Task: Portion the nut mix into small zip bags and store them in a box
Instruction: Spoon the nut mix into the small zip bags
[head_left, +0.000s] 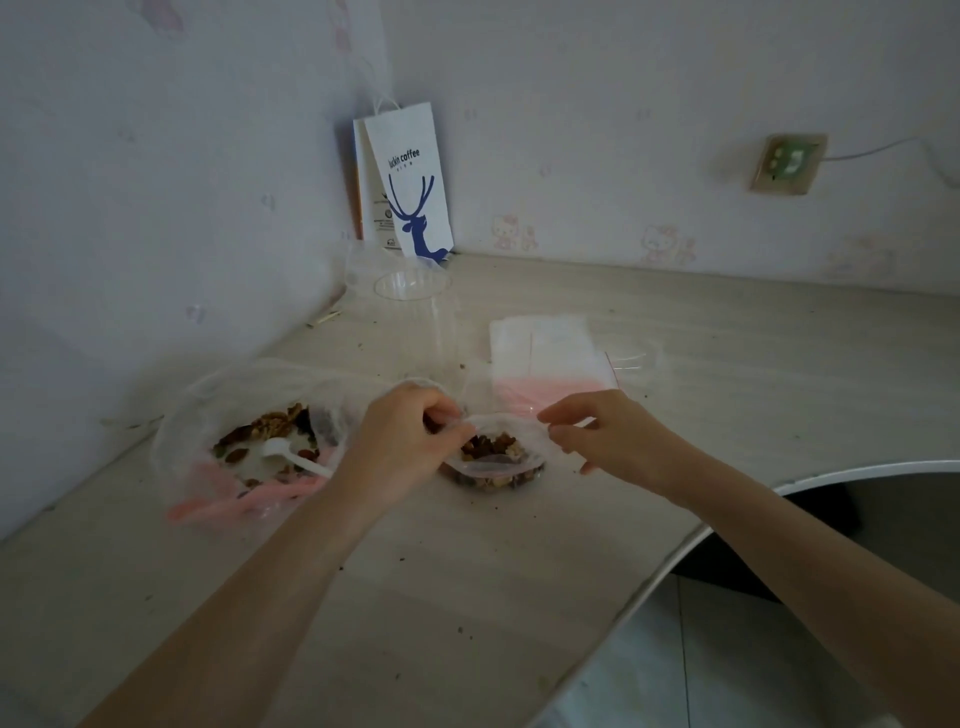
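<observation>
My left hand (400, 441) pinched 1 end of the open mouth of the zip bag (493, 464), my right hand (597, 431) the other; the filled bag sat on the table (467, 571) between them, its seal running left to right.

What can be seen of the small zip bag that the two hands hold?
The small zip bag is of thin clear plastic, with a pinkish zip strip along its mouth. It sits on the pale table, its bottom filled with brown nut mix. Its mouth is open and faces up. The left hand pinches the rim on one side, the right hand on the other. It sits just right of the large bag of nuts.
</observation>
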